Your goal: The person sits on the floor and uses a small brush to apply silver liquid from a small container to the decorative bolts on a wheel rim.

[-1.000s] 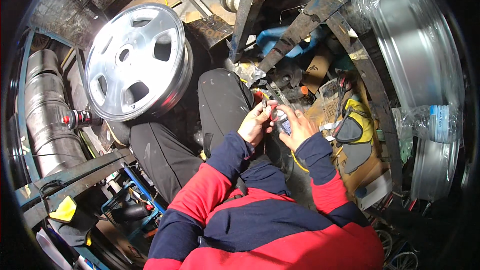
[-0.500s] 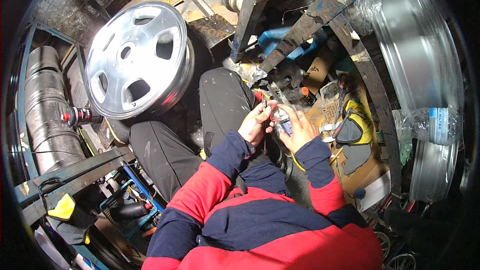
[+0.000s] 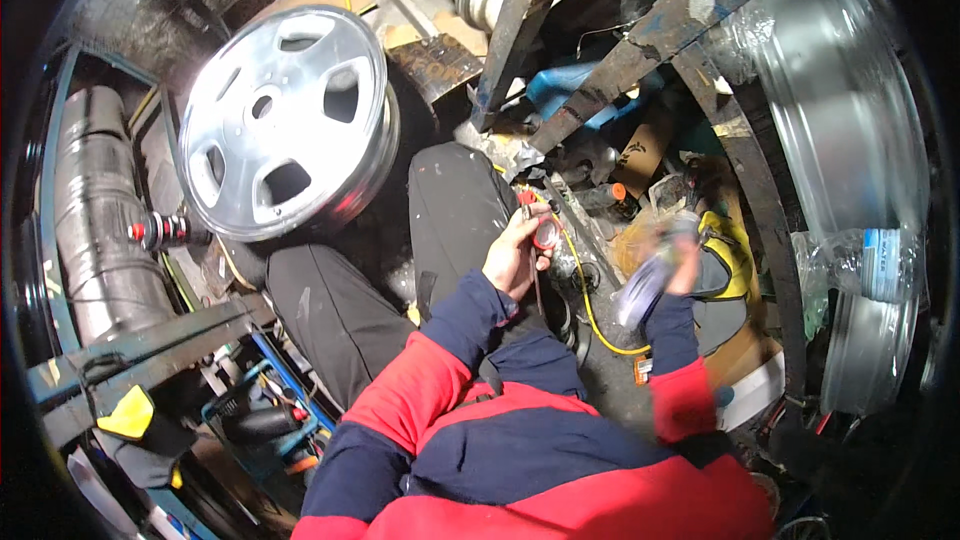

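My left hand (image 3: 511,258) is closed in front of my knee, its fingers around a small round red-rimmed piece (image 3: 546,233) whose kind I cannot make out. A red and dark fitting (image 3: 526,199) shows just above those fingers, and a yellow hose (image 3: 574,265) passes beside them. Off to the right, my right hand (image 3: 684,262) is smeared by motion. It grips a pale, purplish bottle-like container (image 3: 645,290), also blurred. Left of my knees, a polished silver wheel rim (image 3: 262,145) stands tilted with its spoked face up.
Dark metal frame bars (image 3: 610,65) cross the upper right. Yellow and grey gloves (image 3: 730,250) lie beside my right hand, near a plastic-wrapped rim (image 3: 840,110) and a water bottle (image 3: 885,265). A blue crate (image 3: 240,420) and a metal cylinder (image 3: 95,220) are at left.
The hands have parted: my right hand has swung right with the container, away from the red-rimmed piece. My left hand stays nearly in place, still holding that piece. The view has shifted slightly.
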Available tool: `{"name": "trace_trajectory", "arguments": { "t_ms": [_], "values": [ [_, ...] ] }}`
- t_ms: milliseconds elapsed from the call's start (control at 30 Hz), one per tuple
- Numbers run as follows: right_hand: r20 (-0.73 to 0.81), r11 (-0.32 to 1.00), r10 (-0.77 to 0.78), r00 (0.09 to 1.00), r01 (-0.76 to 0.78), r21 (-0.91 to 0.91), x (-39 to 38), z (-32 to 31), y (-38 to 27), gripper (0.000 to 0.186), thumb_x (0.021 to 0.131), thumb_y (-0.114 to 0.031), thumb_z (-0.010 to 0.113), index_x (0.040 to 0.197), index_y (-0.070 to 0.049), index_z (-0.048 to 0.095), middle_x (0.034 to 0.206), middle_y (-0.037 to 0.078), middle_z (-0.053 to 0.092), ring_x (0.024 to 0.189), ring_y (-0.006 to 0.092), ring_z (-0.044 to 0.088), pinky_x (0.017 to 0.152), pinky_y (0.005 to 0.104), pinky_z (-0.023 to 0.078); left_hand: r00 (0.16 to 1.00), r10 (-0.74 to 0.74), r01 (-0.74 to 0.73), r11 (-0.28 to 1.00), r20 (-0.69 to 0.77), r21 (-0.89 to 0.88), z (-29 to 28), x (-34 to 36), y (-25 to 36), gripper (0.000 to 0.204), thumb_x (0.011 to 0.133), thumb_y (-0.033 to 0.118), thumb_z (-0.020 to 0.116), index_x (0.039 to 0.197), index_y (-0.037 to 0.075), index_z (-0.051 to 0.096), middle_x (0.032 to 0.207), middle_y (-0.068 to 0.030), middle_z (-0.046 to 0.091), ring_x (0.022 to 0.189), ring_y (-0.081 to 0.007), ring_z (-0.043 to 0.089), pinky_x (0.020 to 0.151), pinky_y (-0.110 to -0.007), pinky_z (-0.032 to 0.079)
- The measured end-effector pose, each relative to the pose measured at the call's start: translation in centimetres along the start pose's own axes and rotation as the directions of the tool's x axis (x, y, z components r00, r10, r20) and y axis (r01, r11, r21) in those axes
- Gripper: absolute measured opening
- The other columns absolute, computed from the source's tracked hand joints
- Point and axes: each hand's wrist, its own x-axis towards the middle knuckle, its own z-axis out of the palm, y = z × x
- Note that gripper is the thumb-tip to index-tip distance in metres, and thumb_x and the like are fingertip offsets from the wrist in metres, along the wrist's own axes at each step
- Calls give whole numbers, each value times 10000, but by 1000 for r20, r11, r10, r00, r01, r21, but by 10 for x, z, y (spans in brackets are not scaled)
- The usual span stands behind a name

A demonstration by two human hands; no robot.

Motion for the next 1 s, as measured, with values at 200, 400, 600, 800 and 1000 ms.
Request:
{"name": "trace_trajectory", "arguments": {
  "t_ms": [200, 400, 600, 800, 1000],
  "values": [
    [320, 358, -98, 942, 334, -872, -47, 56, 31, 704, 742, -124, 752, 1357, -12, 429, 1282, 123, 532, 1175, 234, 511, 1003, 333, 400, 998, -50, 50, 999, -34, 0, -4, 0, -3, 229, 954, 240, 453, 1129, 126, 549, 909, -5, 561, 703, -88, 486, 553, -235, 386],
    [427, -79, 66, 902, 431, -899, -38, 113, 30, 643, 741, -215, 678, 1326, -192, 412, 1030, 245, 630, 949, 436, 617, 810, 469, 502, 999, 34, -31, 983, -11, 181, 1, 0, -7, 213, 960, 240, 463, 1127, 135, 544, 844, 33, 532, 697, -77, 474, 561, -232, 367],
    [475, -226, 96, 875, 484, -845, -28, 118, 40, 689, 730, -246, 673, 1343, -190, 364, 971, 283, 621, 912, 466, 607, 784, 503, 495, 1000, 17, -15, 979, -10, 203, 1, 1, -12, 226, 976, 182, 450, 1175, 118, 539, 914, 27, 548, 839, -89, 482, 750, -259, 373],
    [437, -330, 142, 888, 459, -825, -27, 126, 39, 689, 726, -255, 673, 1335, -202, 356, 940, 285, 619, 885, 468, 610, 775, 510, 497, 998, 44, -50, 980, 34, 193, -4, 1, -14, 276, 975, 241, 478, 1223, 141, 549, 946, 63, 553, 808, -78, 473, 673, -240, 359],
    [419, -348, 138, 897, 440, -828, -32, 129, 34, 673, 728, -273, 665, 1327, -204, 366, 945, 289, 621, 885, 471, 609, 776, 518, 496, 998, 22, -31, 982, 53, 186, -16, 8, -21, 302, 979, 215, 465, 1253, 114, 542, 1017, 52, 584, 837, -80, 492, 676, -230, 369]
  ]
}}
